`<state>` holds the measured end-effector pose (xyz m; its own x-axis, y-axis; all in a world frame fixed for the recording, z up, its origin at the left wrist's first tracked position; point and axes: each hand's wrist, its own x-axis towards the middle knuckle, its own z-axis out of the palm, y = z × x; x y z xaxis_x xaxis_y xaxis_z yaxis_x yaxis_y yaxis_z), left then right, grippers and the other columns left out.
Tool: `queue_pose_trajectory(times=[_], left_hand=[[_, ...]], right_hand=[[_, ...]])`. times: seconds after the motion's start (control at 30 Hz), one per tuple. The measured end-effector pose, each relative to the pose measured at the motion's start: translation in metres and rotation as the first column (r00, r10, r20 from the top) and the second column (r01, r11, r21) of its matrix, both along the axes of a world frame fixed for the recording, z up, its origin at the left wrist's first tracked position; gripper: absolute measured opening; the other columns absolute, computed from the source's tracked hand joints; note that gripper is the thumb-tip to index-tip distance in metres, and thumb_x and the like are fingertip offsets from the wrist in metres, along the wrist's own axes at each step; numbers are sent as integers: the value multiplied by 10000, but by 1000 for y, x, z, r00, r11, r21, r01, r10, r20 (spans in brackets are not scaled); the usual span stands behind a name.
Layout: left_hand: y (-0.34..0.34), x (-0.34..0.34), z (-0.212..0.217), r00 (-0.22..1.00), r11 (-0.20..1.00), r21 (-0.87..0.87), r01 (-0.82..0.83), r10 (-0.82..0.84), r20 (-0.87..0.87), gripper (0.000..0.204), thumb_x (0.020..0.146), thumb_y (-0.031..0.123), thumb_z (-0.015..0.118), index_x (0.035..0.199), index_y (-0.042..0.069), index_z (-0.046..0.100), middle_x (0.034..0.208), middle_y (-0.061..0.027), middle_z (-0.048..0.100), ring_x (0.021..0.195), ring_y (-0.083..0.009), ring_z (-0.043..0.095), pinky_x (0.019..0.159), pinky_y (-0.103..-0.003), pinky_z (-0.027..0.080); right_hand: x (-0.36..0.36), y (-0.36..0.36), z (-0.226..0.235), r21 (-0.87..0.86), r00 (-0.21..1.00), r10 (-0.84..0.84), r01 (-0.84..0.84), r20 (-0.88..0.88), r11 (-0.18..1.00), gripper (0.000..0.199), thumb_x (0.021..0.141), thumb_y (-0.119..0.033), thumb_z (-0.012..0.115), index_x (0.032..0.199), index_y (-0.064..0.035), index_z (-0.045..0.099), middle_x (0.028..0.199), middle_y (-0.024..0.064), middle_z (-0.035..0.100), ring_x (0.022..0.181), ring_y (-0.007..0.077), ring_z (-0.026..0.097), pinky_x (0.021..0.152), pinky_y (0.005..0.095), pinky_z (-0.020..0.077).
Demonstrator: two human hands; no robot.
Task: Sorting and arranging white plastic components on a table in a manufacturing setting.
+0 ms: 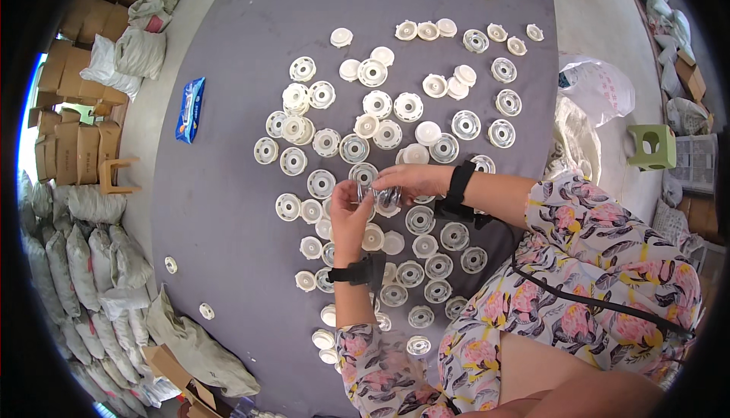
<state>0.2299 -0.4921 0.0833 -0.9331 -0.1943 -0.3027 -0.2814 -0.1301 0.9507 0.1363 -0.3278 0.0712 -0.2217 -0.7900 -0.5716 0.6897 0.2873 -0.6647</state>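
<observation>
Over the middle of the table my left hand (350, 213) and my right hand (414, 181) meet, fingers curled in. Between them is a shiny silver round part (387, 194), perhaps several stacked; my fingers partly hide it. My left fingers pinch its left side, and my right hand grips it from above and the right. Just beyond my fingers lies a white wheel-shaped disc with a silver ring (363, 175). Around both hands lie more of these ringed discs (420, 220) and smaller plain white discs (372, 237), some overlapping. Each wrist wears a black band.
The grey cloth-covered table (228, 190) carries a blue packet (190, 110) at its left. Full sacks (76, 266) and cardboard boxes (76, 144) stand on the left floor. To the right are a plastic bag (601, 87) and a green stool (652, 147). A cable (578, 294) runs across my clothing.
</observation>
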Motion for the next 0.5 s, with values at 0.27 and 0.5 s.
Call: queue_pose_trajectory(times=[0.27,0.5], left_hand=[[-28,-5,0,846,852,243,-464,345,406,236,805,297,624,765,95,508,681,37,470,591,-52,456,513,-202,348],[-53,-27,-24,967,392,-913,-111,255,-8,481,657,353,758,837,-18,510,782,-116,519,751,-282,521,686,-359,431]], right_hand=[[-9,8,-2,99,632,-97,267,-768,958,425,766,-339,671,1068,-69,543,968,64,563,940,168,509,838,321,405],[-7,5,-9,138,894,-204,278,-399,951,373,863,-400,552,1079,-96,572,791,-37,542,635,29,444,509,196,367]])
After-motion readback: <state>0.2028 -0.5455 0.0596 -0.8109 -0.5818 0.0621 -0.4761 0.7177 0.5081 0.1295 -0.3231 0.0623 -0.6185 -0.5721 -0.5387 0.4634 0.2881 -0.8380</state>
